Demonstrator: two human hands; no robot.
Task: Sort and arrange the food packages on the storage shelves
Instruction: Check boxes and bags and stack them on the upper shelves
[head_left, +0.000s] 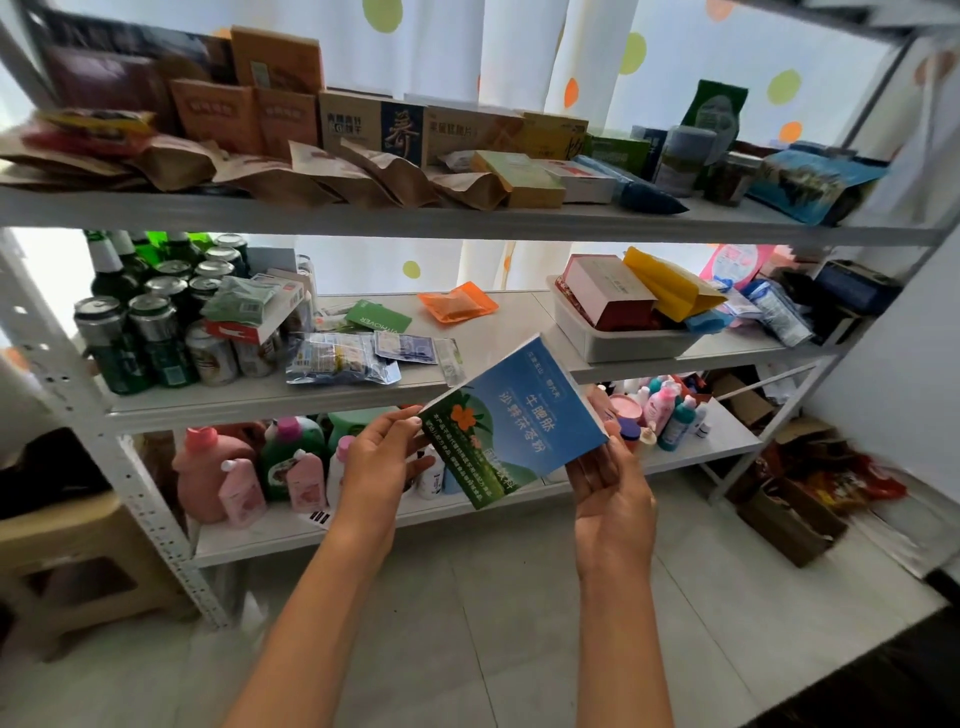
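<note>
I hold a blue and green box (511, 423) with an orange flower print, tilted, in front of the middle shelf (280, 397). My left hand (382, 465) pinches its lower left corner. My right hand (613, 488) supports its right edge from below. The top shelf (363, 218) carries brown paper pouches (332, 174), upright boxes (363, 124) and a blue pouch (810, 184). Loose sachets (343, 358), an orange pouch (457, 302) and a white tray (631, 340) with boxes lie on the middle shelf.
Green cans and bottles (156, 317) crowd the middle shelf's left end. Pink and green detergent bottles (249, 467) fill the bottom shelf. A beige stool (67, 561) stands at the left. Cardboard bags and snack packs (810, 499) sit on the floor at the right.
</note>
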